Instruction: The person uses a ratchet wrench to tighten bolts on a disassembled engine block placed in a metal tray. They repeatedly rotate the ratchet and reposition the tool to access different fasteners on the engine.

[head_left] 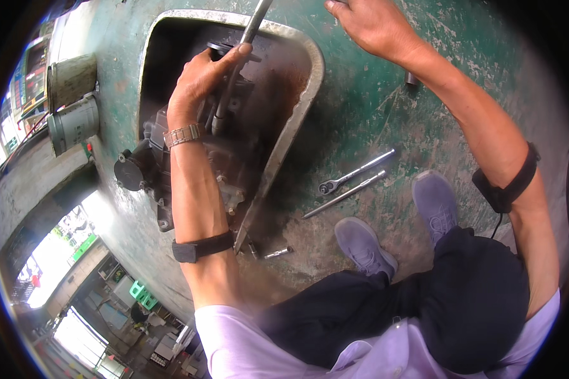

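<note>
The left hand (199,79) has its fingers (234,54) wrapped around a long grey metal bar (237,69). The bar runs from the picture's top edge, where its upper end is cut off, down into a dark greasy gearbox housing (171,170). Its lower end is hidden among the casting. The gearbox sits in a worn metal basin (297,114), and shadow obscures the basin's far interior.

The right hand (370,22) rests at the top edge on the green painted floor (373,107). Its fingertips are cut off, so whether the fingers are together or apart cannot be told.

Near the 2 grey shoes (398,221) lie a ratchet wrench (354,172), a thin rod (344,194), a small bolt (277,252) and a dark socket (411,79).
</note>
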